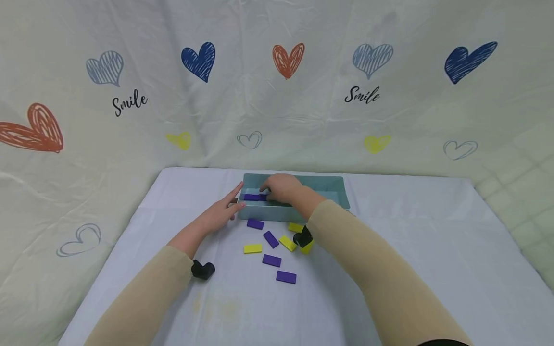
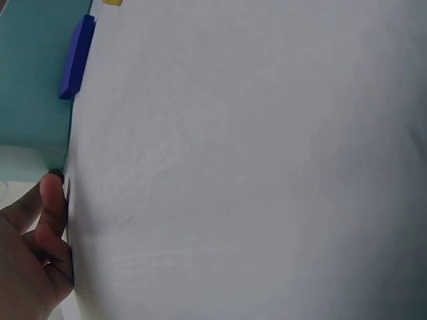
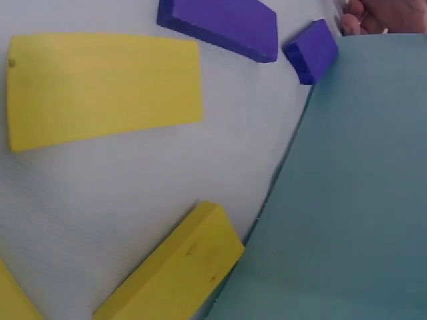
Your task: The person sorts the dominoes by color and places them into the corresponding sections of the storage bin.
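In the head view, my left hand point(image 1: 218, 215) is at the left end of the teal box point(image 1: 281, 213), index finger and thumb spread straight against it. The left wrist view shows its other fingers point(image 2: 53, 200) bent beside the box wall. My right hand point(image 1: 283, 188) reaches inside the box, fingers bent down at the right end of a row of purple blocks point(image 1: 254, 197). The hand covers part of that row, and whether it grips a block cannot be made out. The right wrist view shows the box's outer wall point(image 3: 360, 160), not the right hand's fingers.
On the white cloth before the box lie several loose purple blocks point(image 1: 271, 260) and several yellow blocks point(image 1: 253, 249), some close under the right sleeve point(image 1: 359, 250). One purple block point(image 2: 78, 57) lies against the front wall. A curtain printed with hearts point(image 1: 288, 60) hangs behind the table.
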`<state>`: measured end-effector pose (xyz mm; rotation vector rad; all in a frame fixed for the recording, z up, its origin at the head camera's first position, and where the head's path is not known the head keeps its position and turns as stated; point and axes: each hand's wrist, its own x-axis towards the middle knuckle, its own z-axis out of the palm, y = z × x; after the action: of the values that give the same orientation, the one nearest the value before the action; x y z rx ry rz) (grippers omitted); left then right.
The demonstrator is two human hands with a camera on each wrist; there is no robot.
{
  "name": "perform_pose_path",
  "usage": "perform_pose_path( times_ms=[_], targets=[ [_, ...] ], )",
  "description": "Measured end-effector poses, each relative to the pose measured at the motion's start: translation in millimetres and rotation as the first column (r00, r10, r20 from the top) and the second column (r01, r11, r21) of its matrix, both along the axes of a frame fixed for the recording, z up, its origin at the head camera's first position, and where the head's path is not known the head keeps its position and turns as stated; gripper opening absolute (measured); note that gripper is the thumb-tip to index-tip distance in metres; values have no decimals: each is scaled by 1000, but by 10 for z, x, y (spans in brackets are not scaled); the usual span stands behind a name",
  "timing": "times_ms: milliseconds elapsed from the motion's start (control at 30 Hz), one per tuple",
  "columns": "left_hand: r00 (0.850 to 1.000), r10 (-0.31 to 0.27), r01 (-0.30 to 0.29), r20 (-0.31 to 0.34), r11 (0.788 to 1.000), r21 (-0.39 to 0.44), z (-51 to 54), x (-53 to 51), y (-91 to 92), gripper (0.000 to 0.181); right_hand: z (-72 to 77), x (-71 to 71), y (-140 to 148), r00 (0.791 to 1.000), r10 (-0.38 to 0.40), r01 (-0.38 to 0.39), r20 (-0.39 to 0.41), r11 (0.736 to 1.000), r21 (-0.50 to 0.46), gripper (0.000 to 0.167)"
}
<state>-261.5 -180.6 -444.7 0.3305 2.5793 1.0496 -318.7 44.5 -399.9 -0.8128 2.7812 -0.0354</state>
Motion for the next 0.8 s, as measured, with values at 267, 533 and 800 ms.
perform_pose_path(
  times_ms=[267,533,800],
  targets=[
    [1000,-3,3,2,1000,-4,11,11,12,67,126,35,29,1000,-18,19,13,998,-52,36],
    [1000,-7,7,10,1000,-14,53,21,29,66,319,158,161,1000,5,-7,-11,993,-120,36],
    [1000,0,0,7,1000,-9,26,14,31,66,563,407,331,999,17,-21,-35,991,-136,37]
  ],
)
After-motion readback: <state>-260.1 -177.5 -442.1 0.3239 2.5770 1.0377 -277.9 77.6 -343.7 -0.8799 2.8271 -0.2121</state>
